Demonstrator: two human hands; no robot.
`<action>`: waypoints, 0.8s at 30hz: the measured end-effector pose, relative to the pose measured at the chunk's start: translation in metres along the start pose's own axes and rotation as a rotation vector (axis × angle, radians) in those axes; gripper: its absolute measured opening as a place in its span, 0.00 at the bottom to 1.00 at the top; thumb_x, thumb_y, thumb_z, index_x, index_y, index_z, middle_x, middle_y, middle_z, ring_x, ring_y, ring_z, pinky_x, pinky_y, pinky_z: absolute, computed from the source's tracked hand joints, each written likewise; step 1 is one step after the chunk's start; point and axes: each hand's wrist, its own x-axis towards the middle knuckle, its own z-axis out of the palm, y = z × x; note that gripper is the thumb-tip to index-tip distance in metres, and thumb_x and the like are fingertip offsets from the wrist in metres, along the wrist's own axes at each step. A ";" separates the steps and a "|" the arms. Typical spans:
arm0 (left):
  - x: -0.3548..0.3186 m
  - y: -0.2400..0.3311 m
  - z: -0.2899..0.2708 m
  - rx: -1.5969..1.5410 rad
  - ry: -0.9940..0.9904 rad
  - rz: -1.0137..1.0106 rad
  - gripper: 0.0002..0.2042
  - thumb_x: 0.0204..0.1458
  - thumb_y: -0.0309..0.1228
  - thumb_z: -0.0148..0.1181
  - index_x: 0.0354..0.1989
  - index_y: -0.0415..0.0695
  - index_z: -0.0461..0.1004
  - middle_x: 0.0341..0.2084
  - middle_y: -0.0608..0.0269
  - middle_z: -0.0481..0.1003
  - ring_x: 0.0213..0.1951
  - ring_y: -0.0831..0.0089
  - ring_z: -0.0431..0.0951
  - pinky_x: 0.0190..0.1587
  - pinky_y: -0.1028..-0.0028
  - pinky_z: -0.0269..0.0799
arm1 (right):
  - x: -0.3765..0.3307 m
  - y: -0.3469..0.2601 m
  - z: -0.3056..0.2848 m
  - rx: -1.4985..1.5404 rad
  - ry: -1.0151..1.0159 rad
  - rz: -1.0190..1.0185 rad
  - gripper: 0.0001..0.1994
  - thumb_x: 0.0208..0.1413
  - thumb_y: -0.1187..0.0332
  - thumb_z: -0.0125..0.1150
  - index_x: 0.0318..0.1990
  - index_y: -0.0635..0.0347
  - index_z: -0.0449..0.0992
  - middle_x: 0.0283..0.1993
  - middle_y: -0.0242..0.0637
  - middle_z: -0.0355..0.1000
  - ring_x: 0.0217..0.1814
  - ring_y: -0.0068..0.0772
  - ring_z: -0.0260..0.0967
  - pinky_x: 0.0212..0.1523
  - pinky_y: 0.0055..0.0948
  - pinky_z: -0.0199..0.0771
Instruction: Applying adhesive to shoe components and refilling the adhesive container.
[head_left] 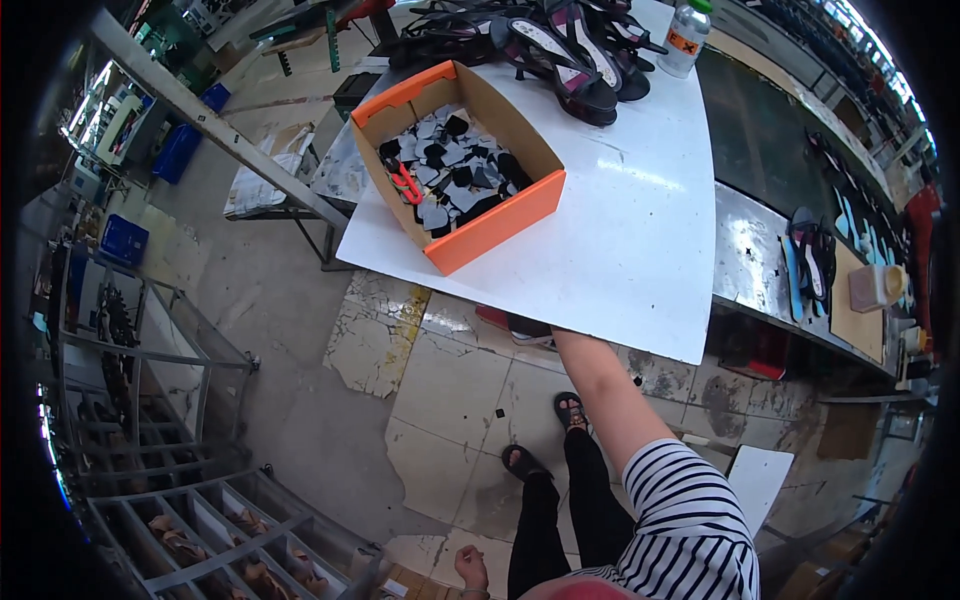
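My right arm point(610, 400), bare below a striped sleeve, stretches forward and passes beneath the near edge of a white table top point(640, 260); the hand itself is hidden under the board. My left hand point(470, 567) hangs low beside my black trousers, close to a metal rack, and nothing shows in it; its fingers are too small to read. On the table stands an open orange cardboard box point(495, 228) filled with black and grey cut pieces, with red-handled scissors point(405, 185) lying among them.
Black sandals with pink insoles point(570, 60) and a green-capped plastic bottle point(686, 38) sit at the table's far end. A metal bench point(750, 265) on the right carries shoe soles. A metal rack point(200, 520) stands lower left, blue crates point(180, 150) farther left. The tiled floor is cracked.
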 end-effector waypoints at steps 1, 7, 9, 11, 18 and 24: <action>0.000 -0.008 -0.004 0.003 0.007 0.002 0.05 0.53 0.25 0.54 0.36 0.38 0.71 0.28 0.59 0.75 0.27 0.71 0.76 0.30 0.75 0.71 | 0.002 0.003 0.002 0.004 -0.019 -0.002 0.25 0.44 0.62 0.66 0.51 0.61 0.70 0.54 0.46 0.67 0.57 0.45 0.63 0.58 0.40 0.63; -0.012 -0.011 -0.012 -0.073 0.091 -0.035 0.07 0.52 0.27 0.56 0.36 0.37 0.71 0.27 0.58 0.74 0.28 0.70 0.77 0.30 0.74 0.72 | -0.020 0.023 -0.007 0.021 -0.119 -0.021 0.24 0.44 0.63 0.65 0.50 0.61 0.71 0.53 0.46 0.68 0.57 0.45 0.64 0.57 0.40 0.63; -0.019 -0.001 -0.018 0.334 -0.145 -0.011 0.23 0.58 0.43 0.53 0.56 0.39 0.66 0.48 0.53 0.72 0.52 0.64 0.70 0.55 0.69 0.64 | -0.040 0.035 -0.008 0.046 -0.151 -0.035 0.24 0.44 0.63 0.65 0.50 0.61 0.71 0.53 0.46 0.68 0.56 0.45 0.64 0.57 0.40 0.64; -0.027 0.037 -0.006 0.292 -0.148 -0.070 0.22 0.59 0.42 0.51 0.55 0.38 0.67 0.47 0.53 0.73 0.50 0.64 0.71 0.54 0.69 0.65 | -0.046 0.053 -0.016 0.043 -0.176 -0.027 0.23 0.45 0.64 0.65 0.50 0.62 0.71 0.53 0.46 0.68 0.56 0.45 0.64 0.57 0.40 0.64; -0.050 0.108 0.017 0.276 -0.124 -0.042 0.21 0.61 0.42 0.49 0.51 0.35 0.69 0.43 0.53 0.75 0.46 0.64 0.74 0.51 0.68 0.67 | -0.080 0.066 0.005 0.047 -0.304 -0.022 0.22 0.45 0.64 0.64 0.49 0.62 0.71 0.52 0.47 0.68 0.56 0.46 0.64 0.57 0.40 0.64; -0.040 0.136 0.027 0.329 -0.191 -0.063 0.20 0.59 0.40 0.52 0.52 0.35 0.69 0.43 0.52 0.75 0.46 0.64 0.74 0.51 0.68 0.68 | -0.101 0.077 0.016 0.031 -0.377 0.006 0.21 0.45 0.65 0.63 0.48 0.62 0.72 0.51 0.47 0.69 0.55 0.46 0.65 0.57 0.41 0.64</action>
